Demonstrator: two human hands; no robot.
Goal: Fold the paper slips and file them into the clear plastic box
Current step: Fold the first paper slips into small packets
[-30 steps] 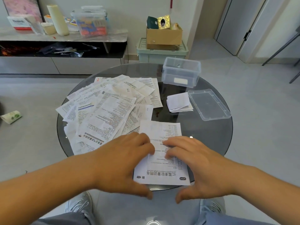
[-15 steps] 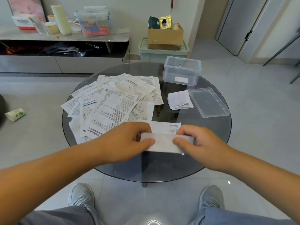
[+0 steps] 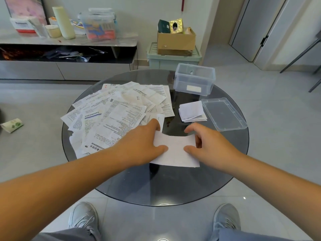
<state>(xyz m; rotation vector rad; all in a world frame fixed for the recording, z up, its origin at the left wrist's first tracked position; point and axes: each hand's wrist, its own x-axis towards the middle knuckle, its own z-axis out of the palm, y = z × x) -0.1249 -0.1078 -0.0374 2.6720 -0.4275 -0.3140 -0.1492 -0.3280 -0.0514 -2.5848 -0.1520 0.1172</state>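
1. Both hands hold one folded slip [image 3: 175, 152] on my feed. The left hand [image 3: 144, 145] has its thumb on top of the slip's left end and its index finger stretched to the far corner. The right hand [image 3: 211, 145] has its thumb on the right end and its other fingers curled at the far right corner.
2. Nearest me, below the table's edge, I see two grey shoes [image 3: 83, 218] on the tiled floor.
3. The held slip shows a blank white side, its far edge bowed, over the near-middle of the round glass table [image 3: 156, 197]. I cannot tell whether it touches the glass.
4. A pile of unfolded slips [image 3: 118, 115] spreads over the table's left half, with print showing. The left hand overlaps its near right edge.
5. Beyond the right hand lies a small stack of folded slips [image 3: 192, 111]. Just right of it, the lid [image 3: 224, 113] lies flat on the glass.
6. At the far right rim stands the clear plastic box [image 3: 194, 79], open-topped and apart from the lid.
7. Past the table, a cardboard box [image 3: 175, 42] sits on a green crate [image 3: 173, 58] by the wall, with a cluttered shelf [image 3: 69, 41] to the left.
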